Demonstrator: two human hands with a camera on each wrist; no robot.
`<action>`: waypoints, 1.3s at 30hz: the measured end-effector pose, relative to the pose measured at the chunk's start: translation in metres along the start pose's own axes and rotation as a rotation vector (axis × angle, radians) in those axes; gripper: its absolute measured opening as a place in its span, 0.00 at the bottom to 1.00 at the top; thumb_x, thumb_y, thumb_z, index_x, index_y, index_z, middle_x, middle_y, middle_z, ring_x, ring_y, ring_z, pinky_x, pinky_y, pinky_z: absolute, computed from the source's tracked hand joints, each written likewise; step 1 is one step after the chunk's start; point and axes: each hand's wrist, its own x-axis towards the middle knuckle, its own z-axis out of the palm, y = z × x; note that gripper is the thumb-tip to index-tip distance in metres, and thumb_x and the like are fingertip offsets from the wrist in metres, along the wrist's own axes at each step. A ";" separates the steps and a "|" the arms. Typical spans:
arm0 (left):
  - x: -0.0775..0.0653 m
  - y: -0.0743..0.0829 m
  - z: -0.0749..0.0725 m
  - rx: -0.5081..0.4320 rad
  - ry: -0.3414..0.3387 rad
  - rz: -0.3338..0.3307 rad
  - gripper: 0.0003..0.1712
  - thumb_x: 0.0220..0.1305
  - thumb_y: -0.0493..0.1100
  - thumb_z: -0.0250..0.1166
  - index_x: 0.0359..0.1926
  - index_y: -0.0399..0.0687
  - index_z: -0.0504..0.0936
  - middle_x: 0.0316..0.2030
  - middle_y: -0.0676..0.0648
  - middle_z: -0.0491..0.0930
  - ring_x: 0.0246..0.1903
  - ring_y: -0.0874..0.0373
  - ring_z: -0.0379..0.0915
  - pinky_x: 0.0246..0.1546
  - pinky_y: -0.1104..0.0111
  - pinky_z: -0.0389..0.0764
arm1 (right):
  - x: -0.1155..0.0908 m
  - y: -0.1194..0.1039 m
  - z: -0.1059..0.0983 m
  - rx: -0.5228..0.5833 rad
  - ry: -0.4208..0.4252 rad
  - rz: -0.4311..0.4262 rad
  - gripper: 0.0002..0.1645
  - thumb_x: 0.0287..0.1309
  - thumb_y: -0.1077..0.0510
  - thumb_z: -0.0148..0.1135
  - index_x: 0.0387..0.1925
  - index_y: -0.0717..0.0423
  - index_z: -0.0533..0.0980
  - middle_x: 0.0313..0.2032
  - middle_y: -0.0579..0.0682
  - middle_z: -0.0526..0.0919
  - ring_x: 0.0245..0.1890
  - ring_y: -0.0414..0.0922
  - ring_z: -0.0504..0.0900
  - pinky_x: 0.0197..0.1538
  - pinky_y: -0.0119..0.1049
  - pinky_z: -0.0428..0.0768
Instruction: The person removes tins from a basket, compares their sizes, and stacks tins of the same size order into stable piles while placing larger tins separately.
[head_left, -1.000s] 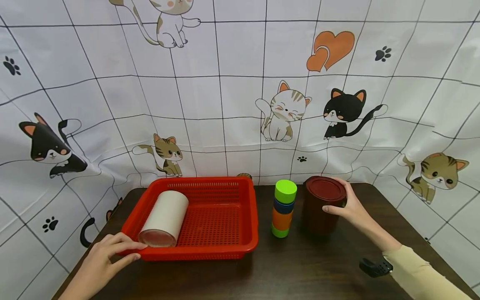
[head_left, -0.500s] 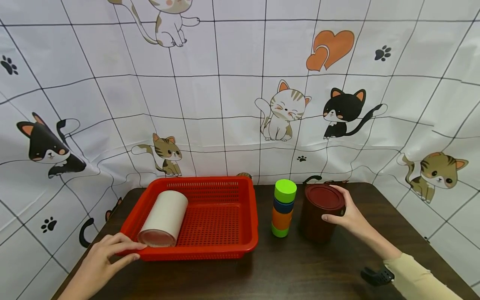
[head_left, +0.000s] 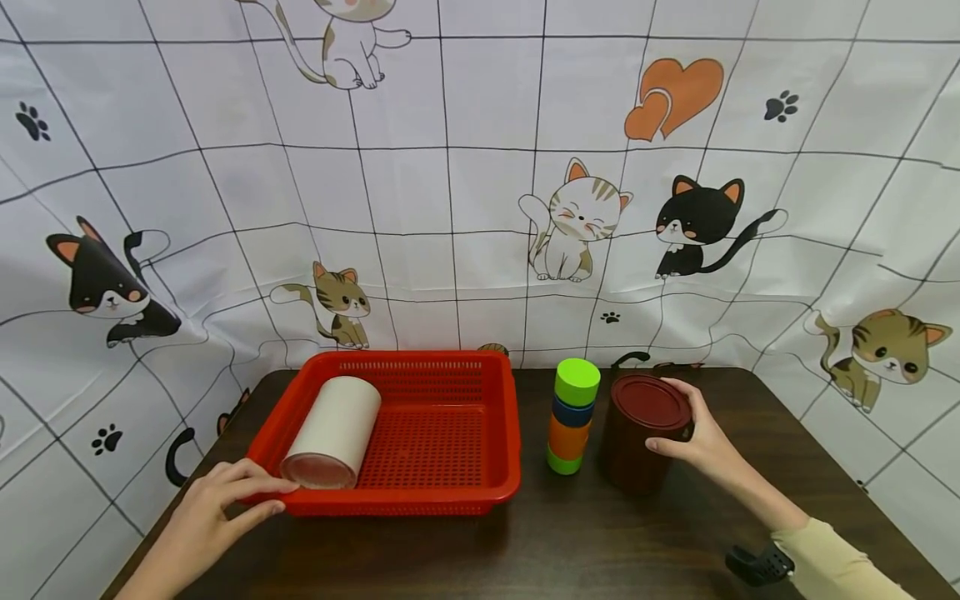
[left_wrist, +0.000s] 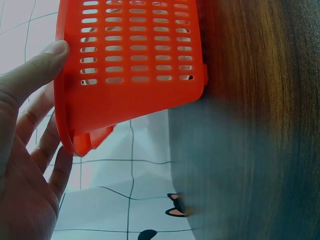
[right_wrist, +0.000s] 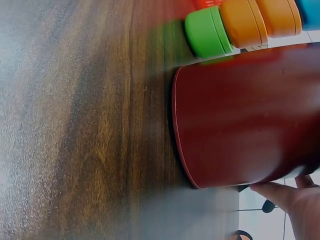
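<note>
My left hand (head_left: 217, 508) pinches the near left corner of a red plastic basket (head_left: 498, 450). In the left wrist view its thumb lies on the outside of the rim and the fingers reach behind it. A white cylindrical canister (head_left: 333, 429) lies on its side in the basket's left part, its clear-looking end toward me. My right hand (head_left: 701, 437) grips a dark red lidded canister (head_left: 641, 442) from the right, thumb in front and fingers behind. This canister stands upright, and the right wrist view shows its base (right_wrist: 182, 130) right at the tabletop.
A stacked cylinder in green, blue and orange (head_left: 572, 417) stands upright between the basket and the dark red canister. The dark wooden table (head_left: 525, 558) backs onto a white cloth (head_left: 480, 200) with cat prints and grid lines. A black strap (head_left: 757, 565) is at the right wrist.
My right hand has brought the dark red canister lower and a little nearer to me, baring a printed black tail behind it. The left hand stays on the basket's corner. The head view has shifted slightly.
</note>
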 end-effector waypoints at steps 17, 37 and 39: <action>-0.001 0.000 0.000 0.001 0.004 -0.004 0.26 0.38 0.36 0.80 0.40 0.69 0.88 0.32 0.67 0.78 0.35 0.75 0.63 0.32 0.74 0.67 | -0.006 -0.003 0.001 0.006 -0.012 -0.002 0.54 0.52 0.65 0.70 0.74 0.53 0.49 0.66 0.56 0.63 0.58 0.20 0.64 0.52 0.19 0.68; -0.002 -0.001 0.001 -0.047 0.018 0.025 0.25 0.39 0.34 0.79 0.40 0.65 0.88 0.32 0.65 0.79 0.36 0.74 0.65 0.31 0.74 0.67 | -0.004 -0.003 -0.010 0.071 -0.104 -0.026 0.53 0.56 0.67 0.68 0.75 0.57 0.48 0.63 0.36 0.65 0.57 0.18 0.69 0.50 0.22 0.78; -0.001 -0.001 0.002 -0.052 0.017 0.026 0.25 0.40 0.34 0.79 0.40 0.65 0.88 0.33 0.65 0.79 0.36 0.74 0.65 0.31 0.73 0.67 | -0.004 -0.003 -0.011 0.080 -0.101 -0.032 0.53 0.56 0.68 0.67 0.76 0.57 0.47 0.63 0.34 0.64 0.58 0.18 0.69 0.50 0.21 0.77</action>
